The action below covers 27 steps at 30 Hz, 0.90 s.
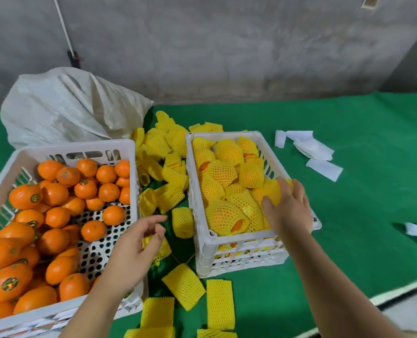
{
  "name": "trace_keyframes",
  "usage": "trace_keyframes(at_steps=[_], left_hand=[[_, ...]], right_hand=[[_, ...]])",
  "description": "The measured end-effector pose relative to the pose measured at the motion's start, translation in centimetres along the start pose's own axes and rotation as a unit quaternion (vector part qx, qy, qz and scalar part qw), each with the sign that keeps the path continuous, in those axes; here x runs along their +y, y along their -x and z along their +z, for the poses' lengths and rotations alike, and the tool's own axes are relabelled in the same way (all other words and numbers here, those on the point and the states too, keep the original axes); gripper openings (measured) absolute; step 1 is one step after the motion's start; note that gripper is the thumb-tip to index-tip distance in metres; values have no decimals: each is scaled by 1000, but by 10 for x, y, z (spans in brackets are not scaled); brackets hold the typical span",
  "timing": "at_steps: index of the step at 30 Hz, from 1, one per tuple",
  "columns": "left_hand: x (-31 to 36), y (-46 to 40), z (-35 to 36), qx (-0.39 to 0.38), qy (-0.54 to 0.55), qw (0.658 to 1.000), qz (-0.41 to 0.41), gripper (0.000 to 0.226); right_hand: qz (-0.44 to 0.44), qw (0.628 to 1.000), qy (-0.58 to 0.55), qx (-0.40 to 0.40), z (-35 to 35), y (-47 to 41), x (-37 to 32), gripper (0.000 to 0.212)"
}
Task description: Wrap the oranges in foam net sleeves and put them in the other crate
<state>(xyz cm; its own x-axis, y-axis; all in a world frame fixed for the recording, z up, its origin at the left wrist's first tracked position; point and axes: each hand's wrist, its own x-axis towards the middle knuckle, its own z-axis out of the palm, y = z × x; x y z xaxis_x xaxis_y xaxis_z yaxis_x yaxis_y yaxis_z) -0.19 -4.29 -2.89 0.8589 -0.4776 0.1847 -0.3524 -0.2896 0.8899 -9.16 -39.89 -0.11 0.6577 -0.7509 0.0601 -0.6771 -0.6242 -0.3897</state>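
Oranges (56, 211), roughly three dozen bare ones, fill the left crate (134, 152); about a dozen netted ones (223, 215) lie in the right crate (227, 134). That makes two white crates on the green desk (373, 191). Loose yellow foam net sleeves (163, 152) are heaped between them. The left hand (134, 250) hovers there, grip loosely apart. The right hand (288, 211) rests spread on a netted orange.

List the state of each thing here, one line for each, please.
left crate: partly full of bare oranges
right crate: nearly full of sleeved oranges
loose sleeves: empty, lying between the crates
sack: closed
left hand: empty
right hand: resting on a sleeved orange
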Motion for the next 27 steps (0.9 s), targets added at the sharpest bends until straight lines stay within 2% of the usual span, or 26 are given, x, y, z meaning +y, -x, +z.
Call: trace_keyframes(at_steps=[3, 8, 10, 14, 15, 17, 20, 22, 24, 27], left_hand=[[3, 0, 0, -7, -45, 999, 12, 28], [-1, -1, 1, -24, -94, 995, 29, 27], [-2, 0, 2, -24, -101, 994, 33, 26], [-3, 1, 1, -24, -103, 994, 32, 26], [-3, 1, 1, -25, -104, 994, 31, 26], [-1, 1, 1, -28, -104, 994, 29, 26], [2, 3, 0, -30, -101, 994, 27, 25], [3, 5, -1, -32, -99, 994, 23, 24], [5, 7, -1, -32, -99, 994, 22, 23], [7, 8, -1, -37, -124, 991, 26, 24]], right_hand=[[-7, 1000, 14, 12, 5, 3, 0, 69], [-36, 991, 53, 113, 7, 16, 0, 39], [-18, 992, 49, 116, 5, 16, 0, 42], [-18, 995, 81, 52, 6, 12, 3, 80], [-30, 993, 113, 32, 6, 10, 2, 84], [-58, 981, 183, -3, 5, 5, -1, 82], [-73, 976, 200, -55, -5, 1, -10, 77], [-80, 979, 184, -45, -13, 3, -20, 76], [-98, 991, 92, 20, -18, 13, -36, 71], [-218, 972, -57, 66, -9, 44, -67, 58]])
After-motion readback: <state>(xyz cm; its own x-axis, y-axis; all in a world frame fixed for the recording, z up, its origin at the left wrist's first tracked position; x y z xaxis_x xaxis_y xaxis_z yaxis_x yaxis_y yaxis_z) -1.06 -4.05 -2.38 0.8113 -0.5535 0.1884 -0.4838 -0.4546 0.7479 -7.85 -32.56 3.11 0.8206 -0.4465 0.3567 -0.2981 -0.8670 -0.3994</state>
